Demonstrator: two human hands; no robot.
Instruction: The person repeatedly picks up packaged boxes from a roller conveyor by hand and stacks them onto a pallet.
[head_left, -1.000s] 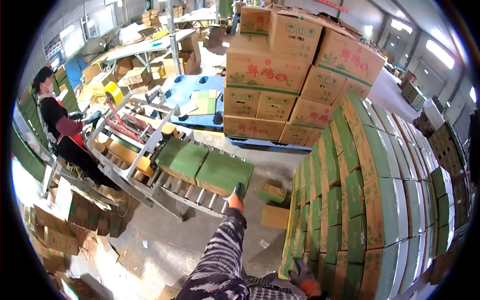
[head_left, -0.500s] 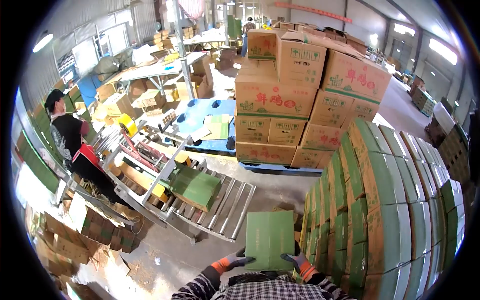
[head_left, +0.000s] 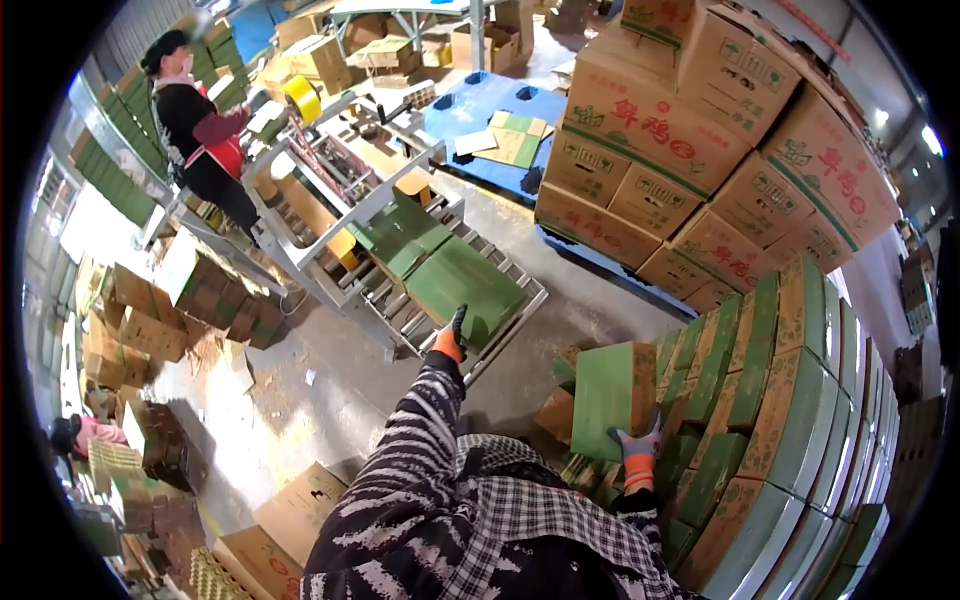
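Observation:
My left hand, in a grey and orange glove, reaches out to a green carton on the roller conveyor. Its fingers lie stretched along the carton's near end. Another green carton sits right behind, under the machine's frame. At my right, a green and brown carton stands at the edge of the stack. My right hand grips its near corner, thumb on the green face and fingers at the brown side.
Stacked green cartons rise on my right. Large printed boxes stand on a blue pallet ahead. A person in a red apron works beside the taping machine. Opened cardboard boxes lie at lower left.
The carton that both hands held before me is now at the stack on the right, with only my right hand on it. My left hand has moved to a conveyor carton, which has come further out.

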